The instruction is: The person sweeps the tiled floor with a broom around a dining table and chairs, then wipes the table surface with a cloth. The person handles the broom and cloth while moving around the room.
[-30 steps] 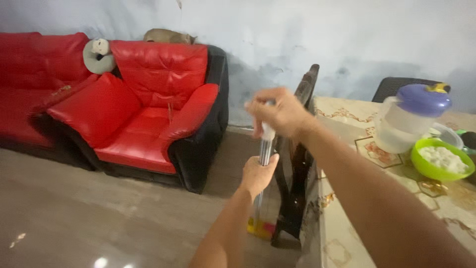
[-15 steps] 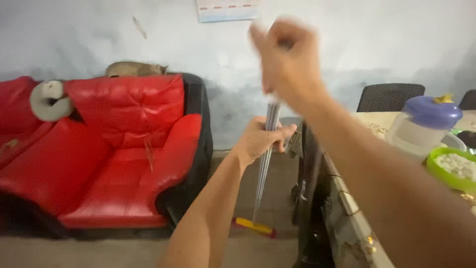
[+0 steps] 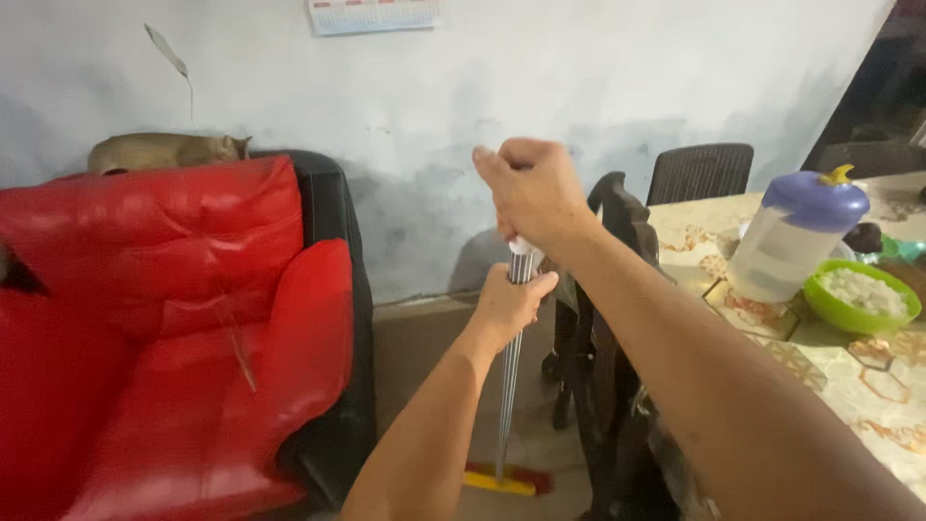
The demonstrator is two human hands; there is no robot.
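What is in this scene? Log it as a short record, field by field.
left hand: the left hand grips the broom handle partway down
right hand: the right hand is closed over the top of the handle
broom head: yellow and red, on the floor
left side: red armchair, a cat lying on its back
right side: table with a purple-lidded jug and a green bowl, dark chairs beside it

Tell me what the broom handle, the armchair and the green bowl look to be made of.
Broom handle: seemingly metal, silvery and ribbed, with lengthwise lines of shine; both hands grip its top. Armchair: leather or a leather-like cover, glossy red with soft creases, on black side panels; which of the two cannot be told. Green bowl: probably plastic, an even bright lime colour with a smooth rim.
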